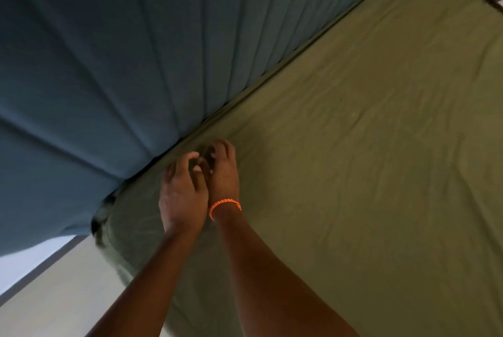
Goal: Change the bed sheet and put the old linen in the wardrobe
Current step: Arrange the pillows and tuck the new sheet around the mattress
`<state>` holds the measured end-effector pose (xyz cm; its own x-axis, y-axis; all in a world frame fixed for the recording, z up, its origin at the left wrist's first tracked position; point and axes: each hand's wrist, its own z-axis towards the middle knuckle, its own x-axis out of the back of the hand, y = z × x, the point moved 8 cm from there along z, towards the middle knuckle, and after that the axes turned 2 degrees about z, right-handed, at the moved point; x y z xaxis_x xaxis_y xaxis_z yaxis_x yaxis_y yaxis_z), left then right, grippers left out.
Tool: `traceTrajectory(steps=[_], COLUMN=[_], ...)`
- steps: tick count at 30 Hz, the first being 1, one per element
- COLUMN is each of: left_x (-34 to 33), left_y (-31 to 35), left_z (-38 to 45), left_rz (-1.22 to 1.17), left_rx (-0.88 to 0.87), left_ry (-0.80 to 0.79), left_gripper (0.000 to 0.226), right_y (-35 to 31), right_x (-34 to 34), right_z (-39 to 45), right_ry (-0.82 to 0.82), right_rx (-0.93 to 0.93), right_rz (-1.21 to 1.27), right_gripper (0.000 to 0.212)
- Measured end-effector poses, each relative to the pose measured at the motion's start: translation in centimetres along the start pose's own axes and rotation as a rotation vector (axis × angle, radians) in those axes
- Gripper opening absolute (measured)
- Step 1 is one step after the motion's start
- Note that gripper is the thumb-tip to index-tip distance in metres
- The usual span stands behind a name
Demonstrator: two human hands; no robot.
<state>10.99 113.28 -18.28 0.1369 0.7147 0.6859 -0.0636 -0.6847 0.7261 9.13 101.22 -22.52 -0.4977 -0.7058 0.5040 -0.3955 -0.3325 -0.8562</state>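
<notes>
Hands meet at the centre of the view, side by side and touching, over the far edge of an olive sheet (pixel 367 146) that covers the bed from about 1 o'clock down to 6 o'clock. The left hand (pixel 181 195) has its fingers curled down onto the sheet, seemingly bunching a fold, though the grip itself is hidden. The right hand (pixel 221 173), with an orange bracelet (pixel 224 207) on its wrist, also curls its fingers toward the same spot; whether it pinches cloth I cannot tell. Just beyond the fingertips, a pleated blue curtain (pixel 122 51) fills the view from 9 to 12 o'clock, touching the bed's edge. Pale floor (pixel 49 296) shows at 8 o'clock.
</notes>
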Motion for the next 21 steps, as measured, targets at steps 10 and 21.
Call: traceTrajectory(steps=[10, 21], left_x=[-14.3, -17.1], left_y=[9.3, 9.6], left_z=[13.8, 16.4], left_rz=[0.107, 0.226], left_rx=[-0.11, -0.173], left_ry=[-0.378, -0.343], left_gripper=[0.051, 0.043], right_y=[6.3, 3.0], right_x=[8.9, 10.1], right_z=[6.9, 17.6], right_ry=[-0.158, 0.079], right_rx=[-0.26, -0.086], right_rz=[-0.652, -0.526], right_gripper=[0.151, 0.061])
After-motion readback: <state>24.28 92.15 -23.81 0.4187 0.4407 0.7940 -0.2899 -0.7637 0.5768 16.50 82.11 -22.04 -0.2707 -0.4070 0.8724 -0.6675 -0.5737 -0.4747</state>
